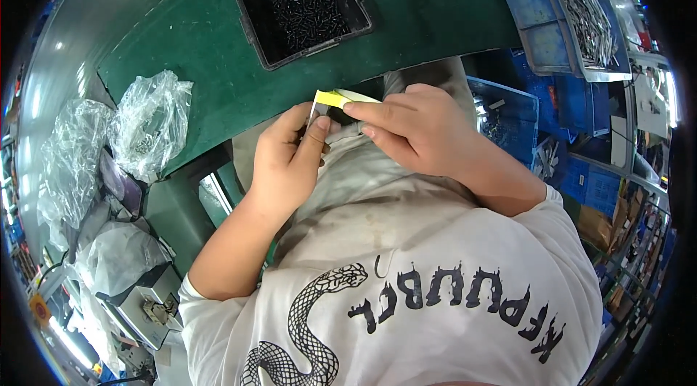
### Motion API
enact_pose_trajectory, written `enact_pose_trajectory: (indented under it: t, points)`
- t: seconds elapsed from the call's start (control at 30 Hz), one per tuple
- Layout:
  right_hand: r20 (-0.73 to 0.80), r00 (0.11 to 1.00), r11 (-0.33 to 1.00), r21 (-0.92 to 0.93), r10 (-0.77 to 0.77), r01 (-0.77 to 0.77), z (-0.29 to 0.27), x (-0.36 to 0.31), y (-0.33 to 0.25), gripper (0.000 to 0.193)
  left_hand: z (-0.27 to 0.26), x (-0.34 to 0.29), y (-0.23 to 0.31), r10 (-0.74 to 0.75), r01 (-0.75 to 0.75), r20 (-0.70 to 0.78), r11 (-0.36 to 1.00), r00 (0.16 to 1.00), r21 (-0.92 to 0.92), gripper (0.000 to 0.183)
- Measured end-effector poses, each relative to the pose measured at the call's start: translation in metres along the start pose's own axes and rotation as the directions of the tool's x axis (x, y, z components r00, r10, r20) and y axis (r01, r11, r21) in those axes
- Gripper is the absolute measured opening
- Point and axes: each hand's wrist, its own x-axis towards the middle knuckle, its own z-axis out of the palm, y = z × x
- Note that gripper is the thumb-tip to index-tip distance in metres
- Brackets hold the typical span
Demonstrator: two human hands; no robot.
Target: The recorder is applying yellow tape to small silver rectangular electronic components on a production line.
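Near the edge of the green table (200,59), the left hand (285,156) pinches a small grey piece (318,110) pointing lengthwise away from the white shirt (443,237), while a yellow strip (330,98) crosses its far end toward the right hand (427,128), whose index finger touches it, whether gripping I cannot tell

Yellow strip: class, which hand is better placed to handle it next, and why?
Probably the right hand: its index finger is at the yellow strip's right end, though its grip is unclear. The left hand seems occupied, holding the small grey piece.
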Motion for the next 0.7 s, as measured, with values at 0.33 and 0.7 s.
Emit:
enact_pose_trajectory:
  t: [0.33,0.7]
  points:
    - [0.006,0.997,0.996,-0.028,0.082,-0.082,-0.0013,-0.0024,0.0017,0.035,-0.0023,-0.0020,0.0036,-0.037,0.042,0.038,0.990,0.999,-0.135,0.017]
    - [0.036,0.995,0.992,-0.078,0.098,-0.095,-0.0018,-0.0061,0.0039,0.032,-0.0028,-0.0006,0.0076,-0.058,0.066,0.059,0.986,0.997,-0.152,0.019]
